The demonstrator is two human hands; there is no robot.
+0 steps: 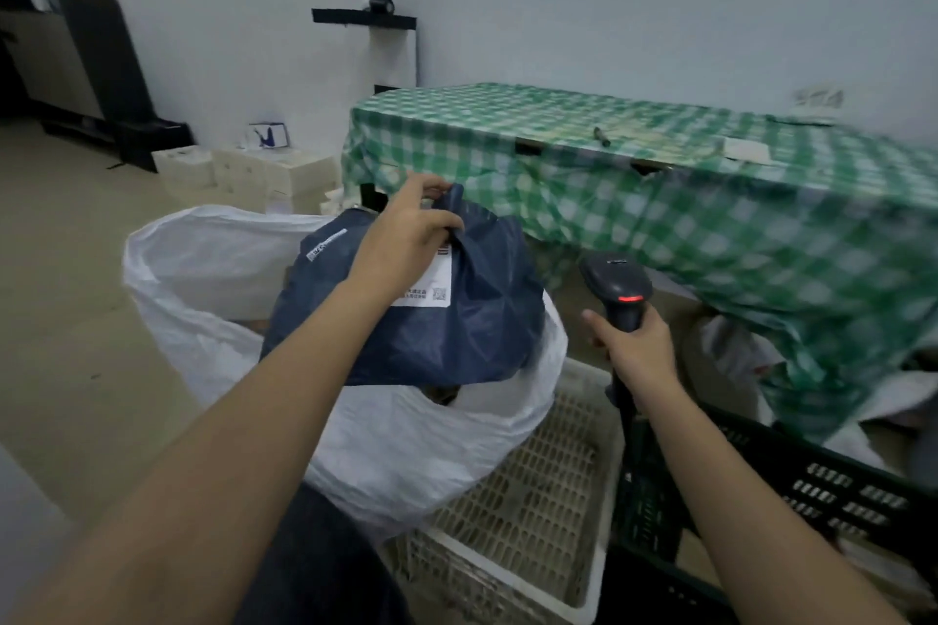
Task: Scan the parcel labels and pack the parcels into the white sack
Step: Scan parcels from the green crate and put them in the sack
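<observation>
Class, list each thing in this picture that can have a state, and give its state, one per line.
dark blue parcel: gripped, held over the sack
white sack: mouth open
left hand: grips the parcel's top
right hand: grips the scanner handle
barcode scanner: red light on
white crate: looks empty

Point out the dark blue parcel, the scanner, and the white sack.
dark blue parcel (457,320), head view, bare lower face.
scanner (616,280), head view, its head.
white sack (406,452), head view, front wall.
</observation>
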